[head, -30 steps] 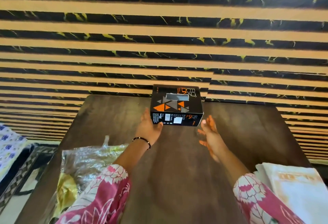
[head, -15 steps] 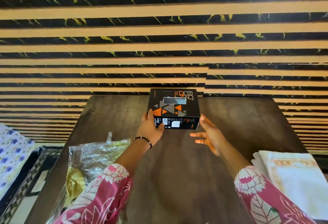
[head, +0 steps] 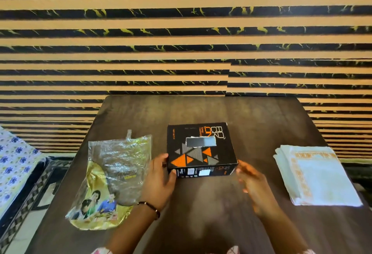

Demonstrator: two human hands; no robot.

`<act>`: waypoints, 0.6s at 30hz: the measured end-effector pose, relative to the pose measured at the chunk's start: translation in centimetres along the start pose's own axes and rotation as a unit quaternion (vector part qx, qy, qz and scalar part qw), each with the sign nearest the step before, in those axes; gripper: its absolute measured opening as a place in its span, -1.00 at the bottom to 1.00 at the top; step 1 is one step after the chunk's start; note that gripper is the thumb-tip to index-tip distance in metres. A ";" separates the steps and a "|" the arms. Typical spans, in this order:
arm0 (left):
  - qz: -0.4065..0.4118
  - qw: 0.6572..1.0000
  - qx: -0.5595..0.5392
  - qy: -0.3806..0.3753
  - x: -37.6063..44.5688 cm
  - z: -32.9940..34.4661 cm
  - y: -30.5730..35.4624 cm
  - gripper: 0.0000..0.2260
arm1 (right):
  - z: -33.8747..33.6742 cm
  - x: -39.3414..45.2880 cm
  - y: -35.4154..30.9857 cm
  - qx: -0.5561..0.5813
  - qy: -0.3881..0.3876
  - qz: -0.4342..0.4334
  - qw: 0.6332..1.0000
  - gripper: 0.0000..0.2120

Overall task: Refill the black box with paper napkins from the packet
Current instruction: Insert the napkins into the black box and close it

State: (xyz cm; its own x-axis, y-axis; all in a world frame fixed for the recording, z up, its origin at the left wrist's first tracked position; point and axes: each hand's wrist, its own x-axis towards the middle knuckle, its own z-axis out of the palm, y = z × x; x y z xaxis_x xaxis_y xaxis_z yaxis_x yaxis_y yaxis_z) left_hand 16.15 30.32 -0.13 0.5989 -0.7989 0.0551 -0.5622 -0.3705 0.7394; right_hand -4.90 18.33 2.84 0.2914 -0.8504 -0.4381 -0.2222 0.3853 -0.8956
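At frame centre, on your dark wooden table (head: 261, 116), sits the black box (head: 201, 149); your left hand (head: 161, 181) grips its lower-left corner, your right hand (head: 251, 181) hovers spread, blurred. Packet (head: 114, 175) lies left, napkins (head: 318, 175) right, striped wall (head: 181, 32) above.

The box (head: 201, 149) was black, printed with orange and grey triangles, orange lettering, and white labels on its near side. The packet (head: 112, 175) was clear plastic with a yellow-gold lower part bearing a printed picture of people. The napkins (head: 318, 177) were white with an orange border pattern. The bench (head: 261, 116) was dark brown with wood grain. The wall (head: 181, 32) showed horizontal tan and black stripes, the black veined yellow. The bed sheet (head: 14, 163) was white with blue flowers.
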 end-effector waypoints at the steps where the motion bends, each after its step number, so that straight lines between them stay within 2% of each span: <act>1: -0.008 1.000 -0.019 0.000 -0.4 0.0 -0.1 -0.60 | -0.3 -0.1 -0.1 0.007 0.014 0.000 1.000 -0.73; 4: -0.038 0.995 -0.089 -0.013 -0.4 0.2 0.3 -0.55 | -0.3 0.3 -0.9 0.029 0.032 0.003 0.999 -0.78; 8: -0.059 0.988 -0.143 -0.015 0.5 0.8 0.7 -0.42 | 0.0 0.9 -1.4 0.013 0.028 -0.002 1.000 -0.73; 10: -0.061 0.985 -0.161 -0.007 0.3 0.7 0.4 -0.51 | -0.2 0.7 -1.1 0.007 0.026 0.008 1.000 -0.73; 14: -0.053 0.983 -0.176 0.019 -1.1 0.0 -0.6 -0.83 | -1.8 -1.6 -0.6 0.032 -0.009 0.026 0.999 -0.84; 16: -0.048 0.983 -0.168 0.058 -1.3 -0.3 -0.9 -0.86 | -2.5 -2.5 -0.6 0.054 -0.018 0.021 0.998 -0.85; 18: -0.020 0.989 -0.102 0.107 -0.7 -0.4 -0.5 -0.74 | -2.9 -2.2 -0.3 0.060 -0.021 0.025 0.998 -0.82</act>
State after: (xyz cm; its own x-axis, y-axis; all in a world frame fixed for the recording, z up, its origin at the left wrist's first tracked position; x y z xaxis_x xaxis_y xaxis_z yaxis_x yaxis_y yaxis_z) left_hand 16.23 31.29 -0.28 0.7381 -0.6584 0.1470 -0.4210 -0.2792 0.8630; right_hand -8.19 19.03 4.29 0.3211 -0.8141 -0.4838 -0.1257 0.4697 -0.8738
